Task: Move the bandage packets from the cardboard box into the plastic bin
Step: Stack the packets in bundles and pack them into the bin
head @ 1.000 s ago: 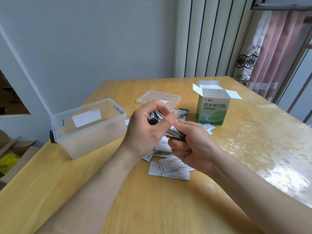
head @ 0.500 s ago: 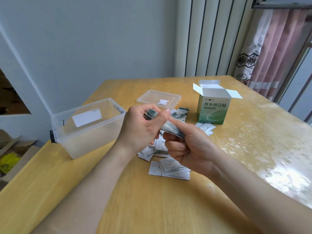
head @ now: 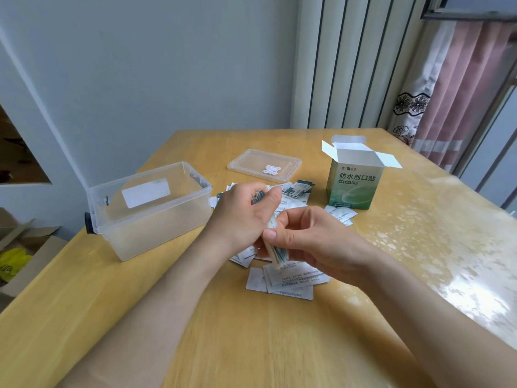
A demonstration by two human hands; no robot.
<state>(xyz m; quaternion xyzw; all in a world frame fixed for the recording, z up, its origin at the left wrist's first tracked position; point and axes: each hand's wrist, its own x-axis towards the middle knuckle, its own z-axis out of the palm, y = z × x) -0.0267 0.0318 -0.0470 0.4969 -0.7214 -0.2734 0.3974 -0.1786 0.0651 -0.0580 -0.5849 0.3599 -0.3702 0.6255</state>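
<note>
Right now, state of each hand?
Left hand: grips the upper end of the bandage packet stack.
Right hand: pinches its lower end.

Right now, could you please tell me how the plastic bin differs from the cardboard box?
The plastic bin is clear, low and wide; the cardboard box is opaque, green and white, and taller than wide. The bin's lid lies apart on the table; the box's flaps are attached, folded outward. The bin stands near the table's left edge, the box farther right. Both stand upright with open tops.
</note>
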